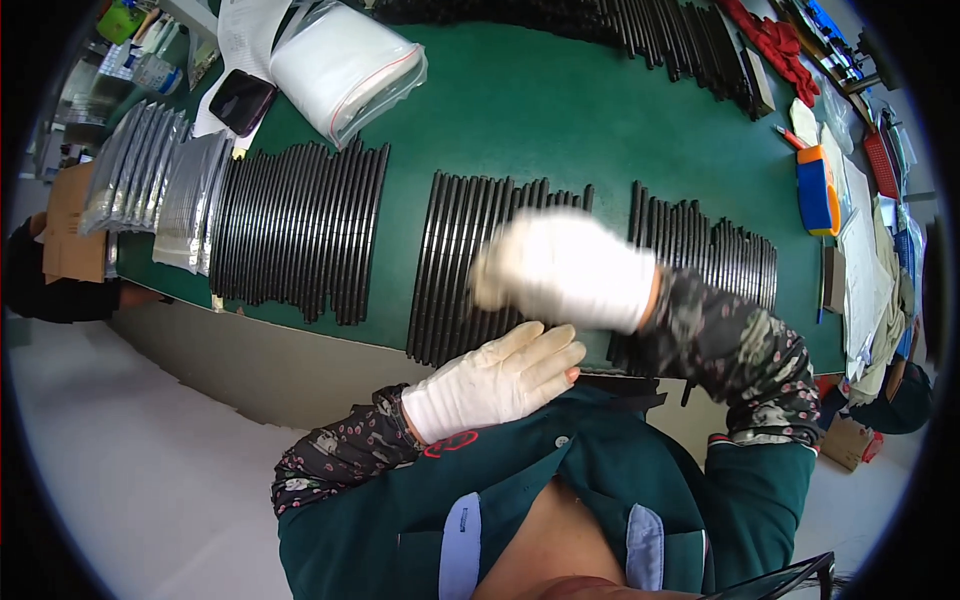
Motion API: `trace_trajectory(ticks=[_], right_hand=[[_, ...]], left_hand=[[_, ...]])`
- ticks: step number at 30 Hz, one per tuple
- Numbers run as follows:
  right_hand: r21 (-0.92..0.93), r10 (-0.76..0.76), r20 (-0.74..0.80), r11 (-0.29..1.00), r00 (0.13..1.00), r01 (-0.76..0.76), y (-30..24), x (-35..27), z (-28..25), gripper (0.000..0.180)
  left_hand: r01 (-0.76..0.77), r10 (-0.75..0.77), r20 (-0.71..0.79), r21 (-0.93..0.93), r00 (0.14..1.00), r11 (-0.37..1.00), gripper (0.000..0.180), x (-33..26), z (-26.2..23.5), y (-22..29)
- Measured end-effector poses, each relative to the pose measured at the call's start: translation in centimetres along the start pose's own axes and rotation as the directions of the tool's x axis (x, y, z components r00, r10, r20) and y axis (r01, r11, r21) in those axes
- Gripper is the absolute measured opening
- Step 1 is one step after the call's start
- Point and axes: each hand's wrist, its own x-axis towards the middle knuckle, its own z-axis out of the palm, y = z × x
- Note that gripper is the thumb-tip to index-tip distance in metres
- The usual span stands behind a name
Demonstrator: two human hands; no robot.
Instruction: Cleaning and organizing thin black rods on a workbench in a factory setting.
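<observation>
Both my hands wear white gloves. My left hand (495,385) lies at the table's near edge, fingers stretched out and close together, with nothing seen in it. A bare fingertip pokes out of that glove. Over the middle row of slim black rods (450,235) is my right hand (570,268), smeared by motion. Its fingers point left, and whether they hold a rod I cannot make out. The hand hides part of this row. To the left lies a wider row of black rods (300,230); another row (690,235) lies to the right, partly behind my right forearm.
Clear-bagged packs (190,205) stand at the left beside a cardboard box (75,225). A phone (243,102) and a white plastic-wrapped bundle (345,70) lie at the far left. More black rods (670,40) line the far edge. An orange-and-blue block (818,190) stands at the right.
</observation>
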Motion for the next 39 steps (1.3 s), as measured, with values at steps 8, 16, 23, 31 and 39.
trace_trajectory(ticks=[8, 16, 23, 31, 39], right_hand=[[-0.124, 0.064, 0.037, 0.991, 0.997, -0.059, -0.3, 0.2, -0.9, 0.017], [0.027, 0.582, -0.354, 0.789, 0.732, -0.614, 1.9, -3.0, -8.7, 0.009], [0.048, 0.588, -0.524, 0.743, 0.617, -0.667, -0.6, -8.3, -11.4, 0.017], [0.036, 0.688, -0.485, 0.632, 0.54, -0.774, -1.5, -12.0, -11.5, 0.016], [0.017, 0.629, -0.354, 0.744, 0.692, -0.668, -2.1, -10.1, -8.9, 0.011]], left_hand=[[-0.016, 0.015, 0.012, 0.014, 1.0, 1.0, 0.014, 0.6, -0.6, 0.0], [-0.005, 0.015, 0.153, -0.067, 0.988, 0.998, 0.044, 1.7, -2.3, 0.4], [-0.097, 0.153, 0.26, -0.213, 0.953, 0.972, 0.071, 9.0, -2.4, 2.7], [0.013, 0.034, 0.244, -0.188, 0.969, 0.982, 0.073, 7.5, 0.4, 2.2], [-0.085, 0.134, 0.259, -0.19, 0.956, 0.978, 0.075, 6.3, -1.2, 1.8]])
